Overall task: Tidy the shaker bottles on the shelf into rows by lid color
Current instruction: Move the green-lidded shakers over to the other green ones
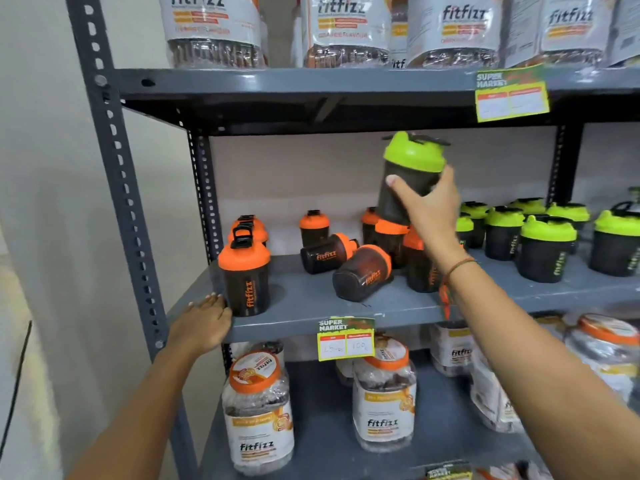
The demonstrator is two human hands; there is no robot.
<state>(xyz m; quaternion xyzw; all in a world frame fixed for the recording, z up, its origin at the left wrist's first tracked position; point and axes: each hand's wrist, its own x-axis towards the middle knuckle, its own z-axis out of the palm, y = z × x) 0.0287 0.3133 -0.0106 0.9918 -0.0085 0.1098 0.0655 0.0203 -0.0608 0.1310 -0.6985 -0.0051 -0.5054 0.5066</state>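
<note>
Shaker bottles, dark bodies with "fitfizz" print, on the middle shelf (311,306) of a grey slotted-steel rack.

Green-lidded bottle (410,174): lifted clear of the shelf, slightly tilted, above the orange group; right hand (433,209) wrapped round its dark body below the lid.

Orange-lidded, left end: front bottle (246,275) upright near the front edge, more in file behind it toward the back. Left hand (204,323) lies flat and open on the shelf's front left corner, fingertips just beside the front bottle; whether they touch it cannot be told.

Orange-lidded, centre: one upright at the back (314,228); two on their sides (327,252) (363,273); further upright ones partly hidden behind the right arm.

Green-lidded group (547,247): upright, clustered toward the shelf's right end.

Price tag (346,339): on the shelf's front edge.
</note>
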